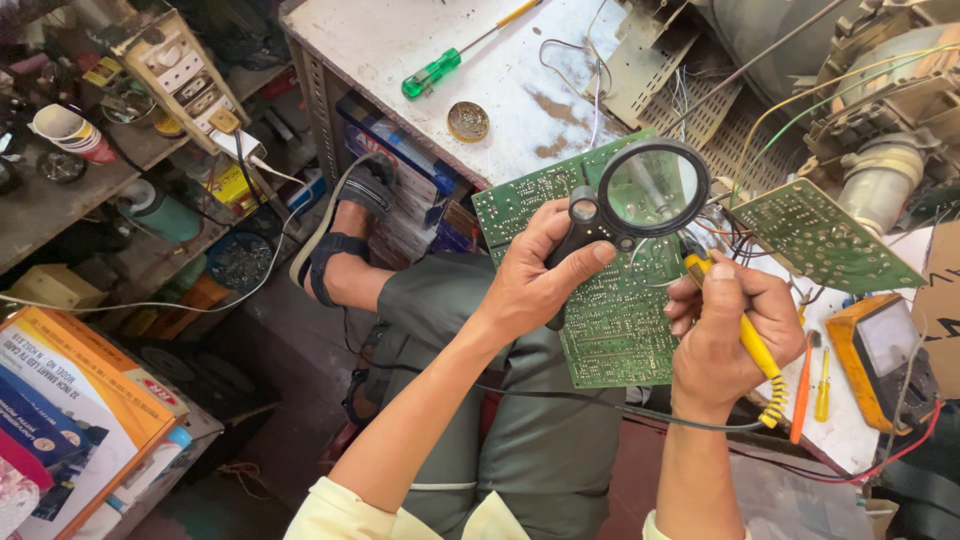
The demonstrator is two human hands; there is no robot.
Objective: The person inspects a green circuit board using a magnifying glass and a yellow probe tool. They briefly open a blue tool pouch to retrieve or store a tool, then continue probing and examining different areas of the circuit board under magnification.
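We've got our left hand [535, 285] wrapped around the black handle of the magnifier [640, 195], thumb on top, lens hovering just over the board [610, 310]. Right hand [725, 335] is clenched on the yellow iron [750, 345], tip pointed up under the lens edge, touching or nearly touching the board; we can't tell which.

The board sits propped across our lap, top edge leaning on the bench [400, 45]. We reckon it's light and stiff but easy to crack, and the solder side is prickly, so the edges are where we'd grab it. The magnifier looks light too, glass fragile, so it's handle only. The iron is presumably hot at the front, so we keep to the yellow grip; its cord trails across our knees and could snag.

Counts: two green boards, ours plus a second board [825, 235] hanging on wires to the right. One magnifier, one iron. One meter [885, 350] by our right wrist. Farther out, one green screwdriver [445, 65] and one round tin [468, 121] on the bench.
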